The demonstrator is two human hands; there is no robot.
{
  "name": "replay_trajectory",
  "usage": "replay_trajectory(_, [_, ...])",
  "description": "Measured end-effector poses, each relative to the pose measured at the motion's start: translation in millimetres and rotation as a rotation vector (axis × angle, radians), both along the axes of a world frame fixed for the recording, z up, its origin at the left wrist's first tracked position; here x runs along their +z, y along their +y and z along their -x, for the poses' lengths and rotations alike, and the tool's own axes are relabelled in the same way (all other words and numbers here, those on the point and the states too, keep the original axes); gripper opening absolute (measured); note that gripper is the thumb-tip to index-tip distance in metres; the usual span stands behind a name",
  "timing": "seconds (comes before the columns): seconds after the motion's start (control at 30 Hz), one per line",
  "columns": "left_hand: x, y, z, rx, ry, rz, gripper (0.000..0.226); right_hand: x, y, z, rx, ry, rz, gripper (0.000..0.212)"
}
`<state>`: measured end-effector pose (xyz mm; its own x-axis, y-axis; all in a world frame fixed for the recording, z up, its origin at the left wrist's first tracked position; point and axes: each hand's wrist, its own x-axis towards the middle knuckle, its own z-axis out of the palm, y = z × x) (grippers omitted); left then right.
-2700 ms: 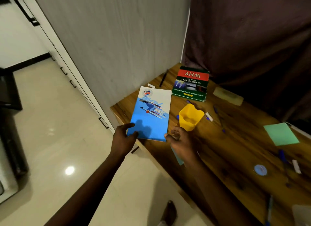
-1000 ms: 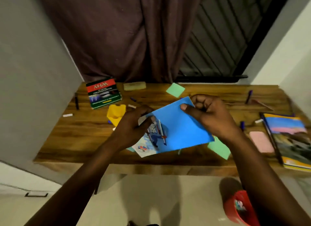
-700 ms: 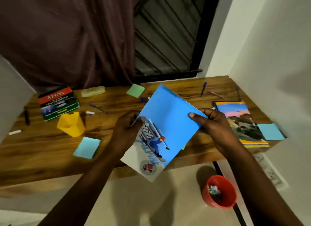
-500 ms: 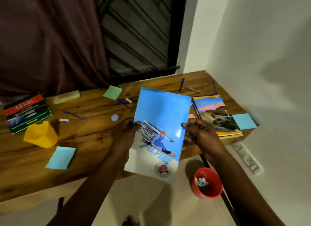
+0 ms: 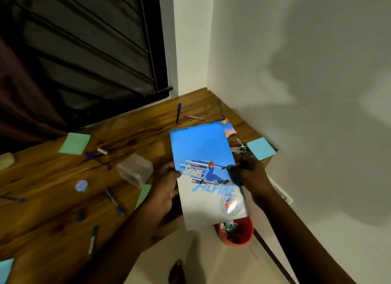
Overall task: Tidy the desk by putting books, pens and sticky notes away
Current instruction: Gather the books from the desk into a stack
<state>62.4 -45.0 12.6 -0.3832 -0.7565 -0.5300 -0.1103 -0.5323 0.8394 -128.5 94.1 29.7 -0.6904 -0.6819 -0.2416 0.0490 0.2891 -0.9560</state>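
A thin soft-cover book, sky blue above and white below, is held in 2 hands over the right front corner of the brown wooden worktop. A skier in a blue suit and red helmet is printed on the cover, with the words "SKIING" and "ALPINE" and a round emblem near the lower corner.

Its left edge is pinched by the left hand, thumb on the cover. Its right edge is gripped by the right hand, with the fingers curled onto the cover.

The white end is held past the worktop's edge, above a round red bin on the floor. The blue end is held over a landscape-cover book lying beside a light blue square sticky note.
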Motion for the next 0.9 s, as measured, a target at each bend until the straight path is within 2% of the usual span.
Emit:
replay_trajectory(0.17, [-8, -19, 37, -0.156, -0.018, 0.012, 0.035, -2, -14, 44, -0.105, 0.007, -0.051, 0.011])
replay_trajectory(0.33, [-17, -34, 73, -0.250, -0.074, 0.137, 0.035, -21, -27, 87, -0.134, 0.132, -0.119, 0.027])
replay_trajectory(0.5, [-28, -45, 115, -0.203, -0.123, 0.156, 0.033, -40, -46, 134, -0.068, 0.255, -0.208, 0.041])
replay_trajectory(0.67, [-44, -53, 145, -0.092, -0.274, 0.260, 0.030, -51, -67, 169, 0.064, 0.374, -0.300, 0.049])
replay_trajectory(0.9, [-60, -51, 161, -0.026, -0.371, 0.324, 0.028, -74, -80, 194, 0.240, 0.422, -0.345, 0.058])
